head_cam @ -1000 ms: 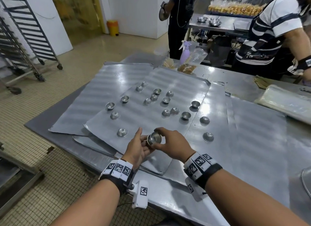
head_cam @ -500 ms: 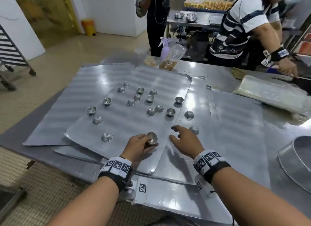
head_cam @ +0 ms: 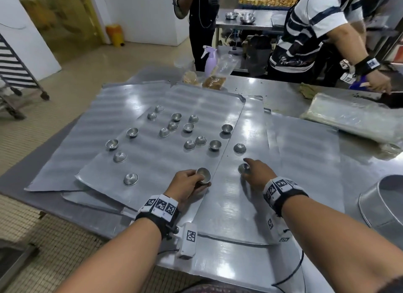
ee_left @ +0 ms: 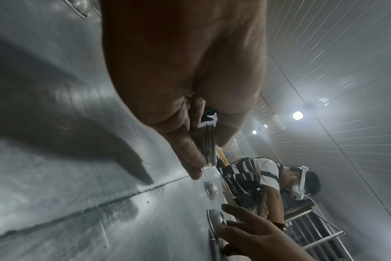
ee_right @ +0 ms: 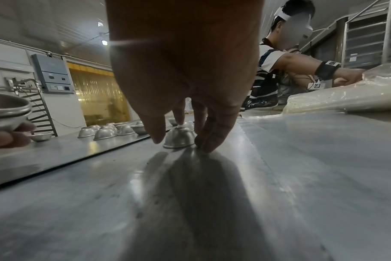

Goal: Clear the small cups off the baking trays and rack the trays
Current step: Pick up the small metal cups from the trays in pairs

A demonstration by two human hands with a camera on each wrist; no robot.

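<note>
Several small metal cups, some upright and some upside down, are scattered over overlapping flat baking trays (head_cam: 152, 159). My left hand (head_cam: 196, 179) grips a short stack of nested cups (head_cam: 204, 175) just above the top tray's near right edge; the stack's rims (ee_left: 209, 146) show between thumb and fingers. My right hand (head_cam: 250, 168) reaches down over one upside-down cup (head_cam: 243, 168) on the neighbouring tray (head_cam: 235, 207). Its fingers (ee_right: 210, 139) touch the cup (ee_right: 179, 137) on the right, and the thumb stands a little apart on the left. Another upside-down cup (head_cam: 239, 148) sits just beyond.
A big metal bowl (head_cam: 383, 203) lies at the table's right edge. A plastic-wrapped stack (head_cam: 353, 120) rests at the back right, where a person in a striped shirt (head_cam: 309, 30) works. A spray bottle (head_cam: 210, 59) stands at the far edge. A wheeled tray rack (head_cam: 15, 68) stands far left.
My right hand let go of the cup stack and moved right and down onto the upside-down cup. My left hand kept the stack and lowered it slightly.
</note>
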